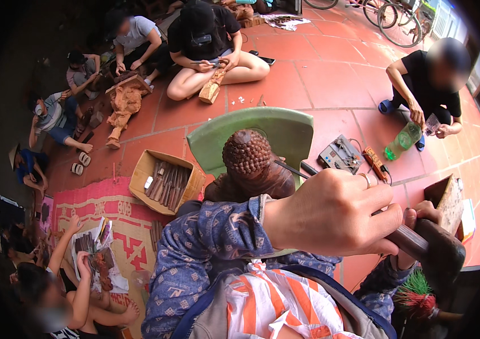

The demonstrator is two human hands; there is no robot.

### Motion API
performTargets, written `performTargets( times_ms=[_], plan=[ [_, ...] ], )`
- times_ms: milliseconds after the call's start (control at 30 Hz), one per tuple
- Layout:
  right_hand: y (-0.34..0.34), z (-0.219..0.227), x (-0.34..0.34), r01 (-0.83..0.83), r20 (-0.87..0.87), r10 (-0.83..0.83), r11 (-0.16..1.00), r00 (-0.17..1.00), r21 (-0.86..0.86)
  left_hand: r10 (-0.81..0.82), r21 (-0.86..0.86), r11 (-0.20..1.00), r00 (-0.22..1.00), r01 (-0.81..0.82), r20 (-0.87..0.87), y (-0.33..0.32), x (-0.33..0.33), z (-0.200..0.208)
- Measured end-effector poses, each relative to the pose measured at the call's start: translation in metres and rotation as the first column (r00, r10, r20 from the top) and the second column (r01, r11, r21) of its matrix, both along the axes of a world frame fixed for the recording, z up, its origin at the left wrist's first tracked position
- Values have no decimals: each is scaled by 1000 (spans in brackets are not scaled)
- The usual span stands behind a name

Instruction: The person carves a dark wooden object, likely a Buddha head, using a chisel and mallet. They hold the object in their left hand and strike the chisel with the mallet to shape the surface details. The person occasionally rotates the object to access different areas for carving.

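Note:
A dark brown carved wooden figure point(248, 157), its round head covered in small knobs, stands in front of me against a green plastic seat point(299, 127). My left hand point(333, 212) is closed round a chisel point(409, 242); its thin metal shank reaches the figure beside the head, and its handle sticks out past my fingers. My right hand point(425, 214), partly hidden behind the left, grips a dark mallet point(442, 254). The mallet's head is at the butt of the chisel handle; whether they touch I cannot tell.
On the left, a cardboard box point(194, 186) holds several chisels beside a patterned mat point(129, 243). A grey control box point(340, 153), an orange power strip point(376, 164) and a green bottle point(402, 141) are at right. Several people sit around; one holds a wooden carving point(211, 90).

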State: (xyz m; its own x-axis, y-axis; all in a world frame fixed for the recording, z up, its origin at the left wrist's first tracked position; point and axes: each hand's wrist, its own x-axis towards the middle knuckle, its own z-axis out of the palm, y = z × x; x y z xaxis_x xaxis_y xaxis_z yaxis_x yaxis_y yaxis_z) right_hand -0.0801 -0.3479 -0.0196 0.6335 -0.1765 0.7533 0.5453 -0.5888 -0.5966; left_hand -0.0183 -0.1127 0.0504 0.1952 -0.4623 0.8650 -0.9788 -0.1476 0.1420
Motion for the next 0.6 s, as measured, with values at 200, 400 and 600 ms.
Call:
performTargets(
  times_ms=[200,400,600],
  plan=[
    [2,-5,6,-83,-62,87,994,994,69,81,36,996,997,-80,-21,5,5,8],
    [-3,-9,6,-131,-65,136,988,989,80,80,6,997,996,-80,-38,6,9,7],
    [-5,-7,13,-99,-28,107,973,994,208,90,-84,992,994,-95,-62,8,12,14]
  ],
)
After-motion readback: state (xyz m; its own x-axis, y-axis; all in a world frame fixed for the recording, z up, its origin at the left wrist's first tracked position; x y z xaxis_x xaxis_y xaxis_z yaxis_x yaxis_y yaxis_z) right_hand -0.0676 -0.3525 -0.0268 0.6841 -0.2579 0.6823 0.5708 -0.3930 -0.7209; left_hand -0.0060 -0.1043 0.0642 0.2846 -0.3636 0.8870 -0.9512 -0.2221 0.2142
